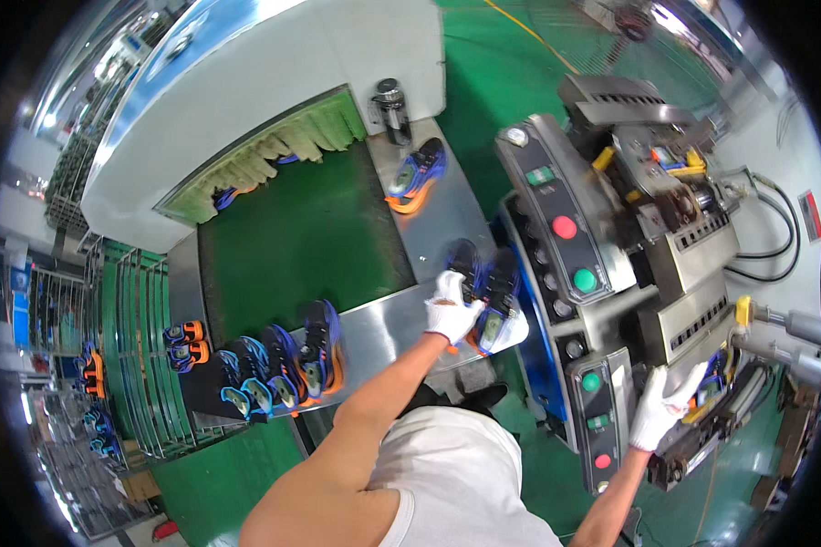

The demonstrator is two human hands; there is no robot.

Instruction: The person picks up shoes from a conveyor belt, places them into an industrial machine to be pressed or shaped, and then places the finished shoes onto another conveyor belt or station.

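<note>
My left hand [452, 313], in a white glove, is closed round the heel end of a dark sneaker [465, 260] on the metal ledge. Right beside it lies a second dark sneaker [500, 283] with blue edges and a pale green patch; a white piece shows at its heel. My right hand [668, 407], also gloved, is at the right-hand machine with thumb and fingers spread and nothing in it. Close to its fingertips, a blue and orange shoe [710, 387] sits in the machine's lower station, partly hidden by metal parts.
The pressing machine [579, 305] has red and green buttons. Several sneakers [283, 365] line the ledge at left. One orange-soled sneaker [417, 175] and a steel flask [391, 111] stand farther back. A green conveyor belt [292, 246] runs beneath a fringed curtain. Racks [141, 356] stand at far left.
</note>
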